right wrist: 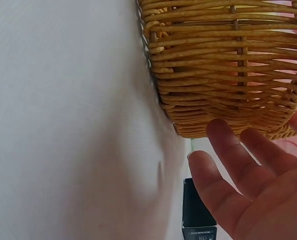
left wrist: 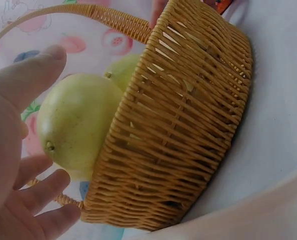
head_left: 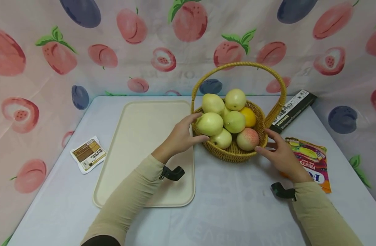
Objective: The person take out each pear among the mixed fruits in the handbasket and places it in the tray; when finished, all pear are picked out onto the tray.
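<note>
Basket point(head_left: 231, 158): woven, w/ tall arched handle point(head_left: 240, 64); upright on white surface point(head_left: 231, 212), ctr-R of head frame, just beside tray point(head_left: 151, 130).
Basket contents: several pale-green fruits point(head_left: 209, 124), heaped above rim; orange point(head_left: 249, 117) at R; peach point(head_left: 247, 139) at lower R.
L hand point(head_left: 184, 134): ctr of head frame, at basket's L side; thumb & fingers spread wide abt. a pale-green fruit, gripping nothing; contact w/ fruit or rim can't be told.
R hand point(head_left: 282, 156): R of ctr, at basket's R side; fingers parted, slightly bent, thumb nr front rim; grips nothing; fingertips at or v. nr outer wall, exact contact unclear.
Tray: cream, rect., rounded corners; L-ctr, partly under L sleeve point(head_left: 126, 198) in view.
Packet point(head_left: 88, 154): brown/white, far L, just beside tray.
Box point(head_left: 293, 109): black/white, marked "PASTA"; R, partly behind handle.
Bag point(head_left: 312, 160): red/orange, R; partly hidden by R hand.
Cloth point(head_left: 163, 20): fruit-printed, upper frame.
</note>
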Motion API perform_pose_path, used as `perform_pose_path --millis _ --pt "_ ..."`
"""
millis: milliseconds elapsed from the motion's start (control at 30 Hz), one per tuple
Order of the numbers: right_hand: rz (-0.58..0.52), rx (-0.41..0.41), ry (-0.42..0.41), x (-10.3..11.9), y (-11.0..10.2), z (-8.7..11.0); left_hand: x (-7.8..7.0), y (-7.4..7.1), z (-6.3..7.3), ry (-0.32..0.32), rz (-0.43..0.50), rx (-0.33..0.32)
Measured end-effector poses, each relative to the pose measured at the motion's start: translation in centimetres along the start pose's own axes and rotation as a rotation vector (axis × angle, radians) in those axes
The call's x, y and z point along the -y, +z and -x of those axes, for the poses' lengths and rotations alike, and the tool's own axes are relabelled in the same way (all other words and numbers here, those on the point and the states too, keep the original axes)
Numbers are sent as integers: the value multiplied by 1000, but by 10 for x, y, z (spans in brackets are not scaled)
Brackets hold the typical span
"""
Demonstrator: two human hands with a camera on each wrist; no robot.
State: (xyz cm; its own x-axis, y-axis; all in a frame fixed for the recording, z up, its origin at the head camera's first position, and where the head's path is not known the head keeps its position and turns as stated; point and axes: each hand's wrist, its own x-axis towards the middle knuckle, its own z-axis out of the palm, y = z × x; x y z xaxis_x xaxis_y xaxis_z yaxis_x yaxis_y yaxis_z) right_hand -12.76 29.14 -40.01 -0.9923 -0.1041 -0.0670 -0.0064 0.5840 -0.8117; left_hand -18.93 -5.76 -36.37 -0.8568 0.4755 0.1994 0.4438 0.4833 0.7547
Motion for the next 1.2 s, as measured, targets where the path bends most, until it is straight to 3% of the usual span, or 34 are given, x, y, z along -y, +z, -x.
perform_pose_path --millis 733,1200 --pt "-2 13 28 -3 1 -3 4 21 -19 -74 35 1" --pt "-4 29 41 -4 0 -4 5 27 -21 -40 67 -40"
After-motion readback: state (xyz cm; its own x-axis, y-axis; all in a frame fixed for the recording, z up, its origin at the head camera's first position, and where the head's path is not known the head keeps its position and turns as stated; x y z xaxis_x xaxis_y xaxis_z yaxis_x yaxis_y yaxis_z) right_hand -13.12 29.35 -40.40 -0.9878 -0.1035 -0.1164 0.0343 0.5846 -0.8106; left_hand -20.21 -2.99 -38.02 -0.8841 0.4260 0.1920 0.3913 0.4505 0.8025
